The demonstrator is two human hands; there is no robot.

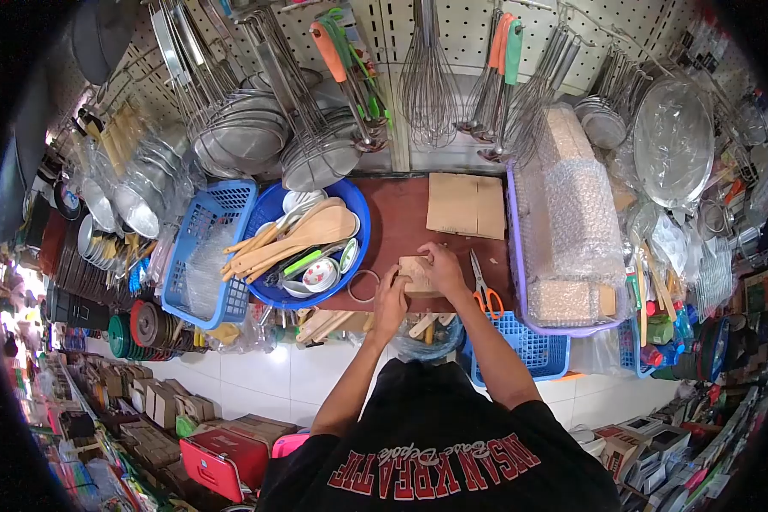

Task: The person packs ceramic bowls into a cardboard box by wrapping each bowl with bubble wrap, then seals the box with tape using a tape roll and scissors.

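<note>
Both my hands are at a small brown cardboard piece (416, 275) near the front edge of the reddish-brown table (392, 209). My left hand (391, 299) holds its left side, fingers closed on it. From the upper right, my right hand (444, 270) grips it with bent fingers. A ring of tape (363, 286) lies just left of my left hand. Scissors with orange handles (488, 299) lie to the right of my right hand. A flat cardboard sheet (466, 205) rests farther back on the table.
A blue basin (360, 192) of wooden spatulas and ladles stands left, beside a blue basket (175, 286). At right, a purple basket (518, 256) holds bubble-wrapped boxes (578, 205). Whisks (429, 94) and strainers (241, 136) hang behind. Another blue basket (533, 341) is below the table edge.
</note>
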